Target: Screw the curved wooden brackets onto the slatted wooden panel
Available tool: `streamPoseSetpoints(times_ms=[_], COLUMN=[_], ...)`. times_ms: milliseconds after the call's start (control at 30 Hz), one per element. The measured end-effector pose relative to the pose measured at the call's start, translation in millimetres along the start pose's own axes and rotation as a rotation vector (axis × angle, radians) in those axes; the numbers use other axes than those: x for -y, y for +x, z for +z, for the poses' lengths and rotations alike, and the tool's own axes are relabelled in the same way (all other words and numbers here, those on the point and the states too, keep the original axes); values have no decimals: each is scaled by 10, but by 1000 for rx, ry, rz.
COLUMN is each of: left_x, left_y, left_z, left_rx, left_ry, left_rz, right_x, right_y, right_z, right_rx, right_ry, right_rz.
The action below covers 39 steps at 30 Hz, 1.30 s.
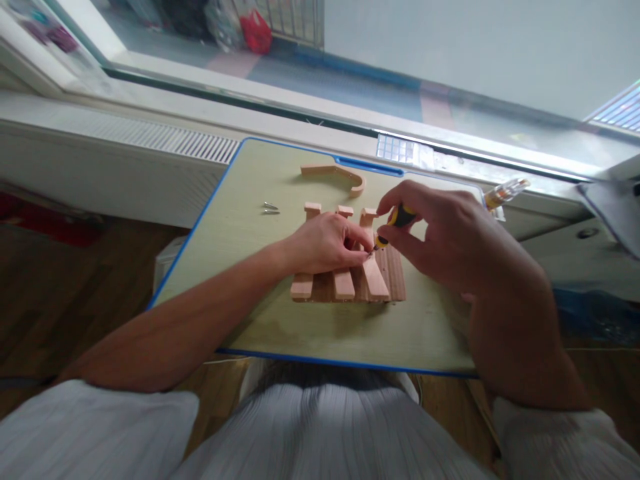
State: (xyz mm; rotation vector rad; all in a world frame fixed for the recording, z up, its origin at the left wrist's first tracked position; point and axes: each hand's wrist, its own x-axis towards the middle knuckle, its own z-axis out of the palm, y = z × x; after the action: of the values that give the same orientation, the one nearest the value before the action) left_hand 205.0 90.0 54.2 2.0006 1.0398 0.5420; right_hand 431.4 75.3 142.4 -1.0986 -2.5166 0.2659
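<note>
My right hand grips a black-and-yellow screwdriver, tilted so its tip points down and left. At that tip, the thumb and forefinger of my left hand pinch a small metal screw, mostly covered by the fingers. Below them lies a brown wooden board. Three pale wooden hook pieces rest across it side by side: a left one, a middle one and a right one. The screw stands over the right piece; whether it has entered the wood is too small to tell.
A loose curved wooden hook lies at the back of the blue-edged table. Two loose screws lie left of the board. On the windowsill sit a clear-and-orange container and a clear compartment box. A radiator runs behind.
</note>
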Motion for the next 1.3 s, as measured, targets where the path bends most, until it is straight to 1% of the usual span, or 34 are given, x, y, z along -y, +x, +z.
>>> streamPoseSetpoints(times_ms=[133, 267, 333, 467, 567, 767, 900, 1033, 1167, 1300], left_x=[24, 17, 7, 6, 15, 17, 35, 62, 75, 61], left_y=[-8, -23, -26, -24, -22, -26, -32, -35, -36, -37], left_z=[1, 1, 0, 0, 2, 1, 0, 0, 7, 11], left_rx=[-11, -17, -16, -18, -8, -7, -9, -18, -6, -18], left_ry=[1, -4, 11, 10, -14, 16, 11, -49, -98, -74], left_rz=[-20, -27, -21, -17, -12, 4, 5, 14, 1, -13], right_x=[6, 34, 40, 25, 21, 57, 91, 103, 62, 11], right_y=[19, 16, 0, -42, -53, -7, 19, 29, 34, 34], right_z=[46, 45, 20, -40, -49, 18, 38, 52, 67, 68], right_rx=[-11, 34, 79, 161, 142, 45, 38, 27, 23, 12], right_ry=[-69, -157, -138, -10, -3, -71, -118, -123, -106, -85], right_rz=[-25, 27, 28, -52, -61, -36, 26, 29, 53, 82])
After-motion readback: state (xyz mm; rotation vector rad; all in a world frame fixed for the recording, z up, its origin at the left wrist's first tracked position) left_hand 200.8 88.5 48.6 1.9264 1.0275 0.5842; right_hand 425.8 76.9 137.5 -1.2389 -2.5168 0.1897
